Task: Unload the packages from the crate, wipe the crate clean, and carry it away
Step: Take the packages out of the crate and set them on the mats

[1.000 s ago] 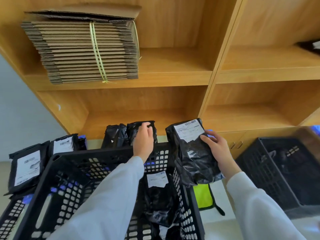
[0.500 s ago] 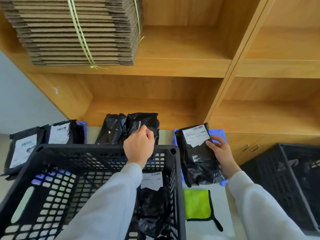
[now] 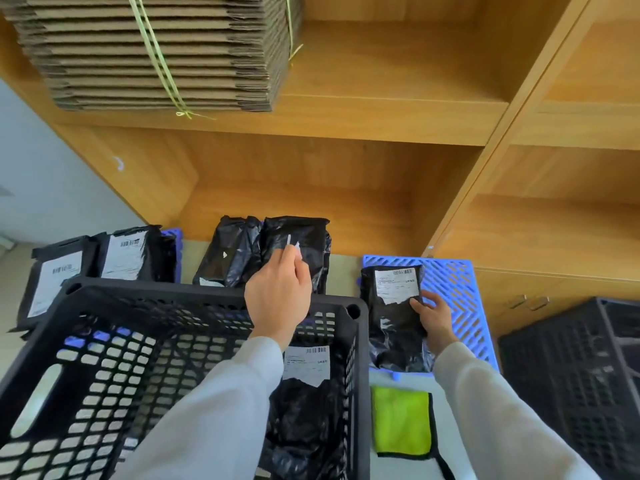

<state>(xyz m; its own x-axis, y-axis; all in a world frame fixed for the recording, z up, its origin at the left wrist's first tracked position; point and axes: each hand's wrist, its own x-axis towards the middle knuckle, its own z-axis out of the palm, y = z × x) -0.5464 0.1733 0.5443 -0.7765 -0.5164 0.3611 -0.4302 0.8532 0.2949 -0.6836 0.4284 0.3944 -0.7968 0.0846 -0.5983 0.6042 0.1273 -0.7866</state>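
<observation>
A: Crate (image 3: 194, 306) noted front and centre, black lattice plastic, one labelled package (image 3: 304, 403) seen inside against its right wall. How would the packages be expected to handle?

B: Judged light and soft. Black poly bags, crinkled film, contents yielding; the film is probably slick. Best taken flat across the body with fingers and thumb, not by a corner or by the paper label, which could tear.

A: Hands?

B: The right hand (image 3: 433, 311) is curled round the right edge of a labelled package (image 3: 394, 317) lying on the blue grid panel (image 3: 457, 282). The left hand (image 3: 278, 294) is reached over the crate's far rim toward the upright black bag (image 3: 301, 244); fingertips are at the film, but whether it is pinched cannot be told.

A: The crate itself?

B: Judged stiff, light once emptied; a slot handle (image 3: 38, 396) is seen on the left wall. A green cloth (image 3: 400, 420) lies beside it.

A: Hidden?

B: The crate floor is covered by both sleeves, so the remaining count is unknown. Label text is unreadable. A second black crate (image 3: 571, 372) is cut off at right.
</observation>
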